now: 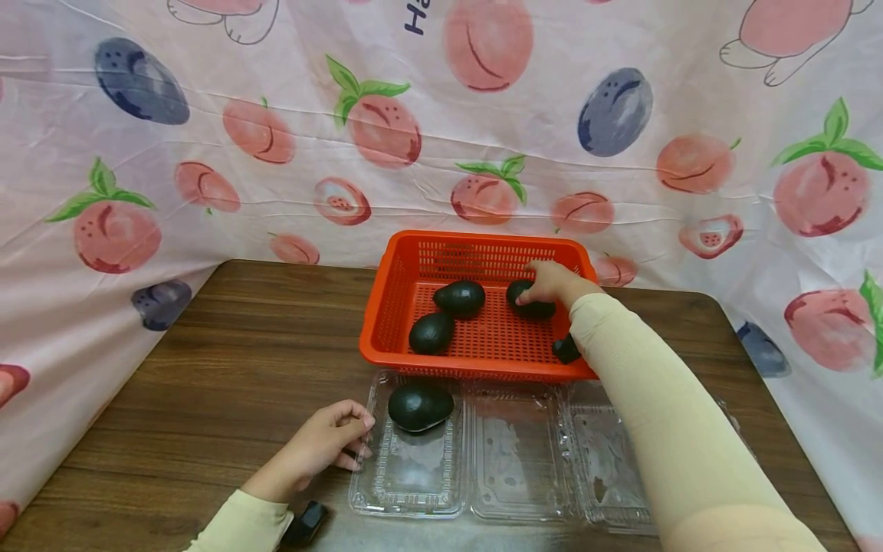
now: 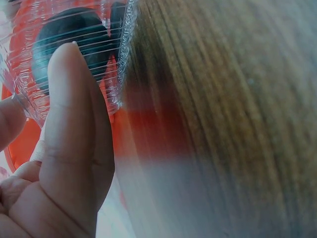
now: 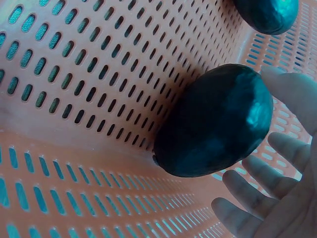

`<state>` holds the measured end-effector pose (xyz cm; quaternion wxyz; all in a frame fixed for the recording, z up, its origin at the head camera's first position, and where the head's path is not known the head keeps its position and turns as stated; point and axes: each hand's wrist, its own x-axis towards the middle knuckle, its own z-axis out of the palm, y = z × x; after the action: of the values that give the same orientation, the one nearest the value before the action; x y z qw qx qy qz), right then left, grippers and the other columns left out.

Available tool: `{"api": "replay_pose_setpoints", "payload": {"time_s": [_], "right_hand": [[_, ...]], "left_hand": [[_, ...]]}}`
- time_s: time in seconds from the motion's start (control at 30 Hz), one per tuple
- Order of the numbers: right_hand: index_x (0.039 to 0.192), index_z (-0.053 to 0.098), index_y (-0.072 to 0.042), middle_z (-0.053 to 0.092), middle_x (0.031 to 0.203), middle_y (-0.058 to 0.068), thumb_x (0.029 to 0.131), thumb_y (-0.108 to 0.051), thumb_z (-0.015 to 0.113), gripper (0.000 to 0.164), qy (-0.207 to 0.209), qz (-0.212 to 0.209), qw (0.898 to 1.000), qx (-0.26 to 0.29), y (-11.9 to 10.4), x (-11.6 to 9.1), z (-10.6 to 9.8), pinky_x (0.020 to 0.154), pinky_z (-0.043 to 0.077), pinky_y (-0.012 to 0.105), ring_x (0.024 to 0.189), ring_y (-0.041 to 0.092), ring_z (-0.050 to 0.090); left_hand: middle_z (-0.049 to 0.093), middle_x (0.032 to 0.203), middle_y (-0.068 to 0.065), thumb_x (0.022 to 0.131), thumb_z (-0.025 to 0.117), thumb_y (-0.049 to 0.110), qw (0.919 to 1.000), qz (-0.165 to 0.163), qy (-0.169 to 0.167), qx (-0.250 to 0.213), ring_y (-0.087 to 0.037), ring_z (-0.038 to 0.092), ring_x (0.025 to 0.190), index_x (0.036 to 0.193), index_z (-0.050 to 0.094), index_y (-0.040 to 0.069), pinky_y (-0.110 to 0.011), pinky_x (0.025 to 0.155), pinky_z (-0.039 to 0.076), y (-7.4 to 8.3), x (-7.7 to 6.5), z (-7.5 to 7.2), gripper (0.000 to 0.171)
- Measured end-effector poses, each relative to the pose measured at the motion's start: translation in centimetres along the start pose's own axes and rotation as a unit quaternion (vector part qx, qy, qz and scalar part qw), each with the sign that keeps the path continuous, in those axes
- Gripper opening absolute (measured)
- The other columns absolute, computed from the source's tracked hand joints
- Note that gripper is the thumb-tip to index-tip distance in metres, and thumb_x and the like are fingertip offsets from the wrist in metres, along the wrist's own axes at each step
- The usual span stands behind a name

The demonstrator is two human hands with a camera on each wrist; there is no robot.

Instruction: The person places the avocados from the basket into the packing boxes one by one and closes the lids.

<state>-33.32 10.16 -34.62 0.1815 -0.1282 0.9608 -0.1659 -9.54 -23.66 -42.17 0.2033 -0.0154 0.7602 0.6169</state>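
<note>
In the red basket (image 1: pixel 476 369), towards its right end, lies the avocado (image 3: pixel 214 124) we are reaching for, our right hand (image 1: pixel 552 282) spread about it, fingers mostly straight and thumb at one end. If we close off-centre on skin that looks smooth, it could roll or slip against the wall. At the left clear tray (image 1: pixel 414 483), our left hand (image 1: pixel 320 441) is by the rim; we cannot tell whether it pinches it. The tray seems light, so a careless tug could set the second avocado (image 1: pixel 419 406), lying inside, rolling.
</note>
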Motion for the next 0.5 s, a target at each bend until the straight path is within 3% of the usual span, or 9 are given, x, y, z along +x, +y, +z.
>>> {"api": "replay_pose_setpoints", "payload": {"time_s": [0.5], "right_hand": [[0.144, 0.034, 0.006, 0.044, 0.139, 0.029, 0.082, -0.023, 0.074, 0.079, -0.017, 0.017, 0.999, 0.022, 0.37, 0.13, 0.48, 0.109, 0.032, 0.048, 0.126, 0.039, 0.043]], "left_hand": [[0.058, 0.085, -0.008, 0.099, 0.051, 0.014, 0.9999, -0.009, 0.010, 0.002, -0.019, 0.064, 0.074, 0.107, 0.052, -0.009, -0.034, 0.059, 0.056, 0.07, 0.13, 0.15, 0.024]]}}
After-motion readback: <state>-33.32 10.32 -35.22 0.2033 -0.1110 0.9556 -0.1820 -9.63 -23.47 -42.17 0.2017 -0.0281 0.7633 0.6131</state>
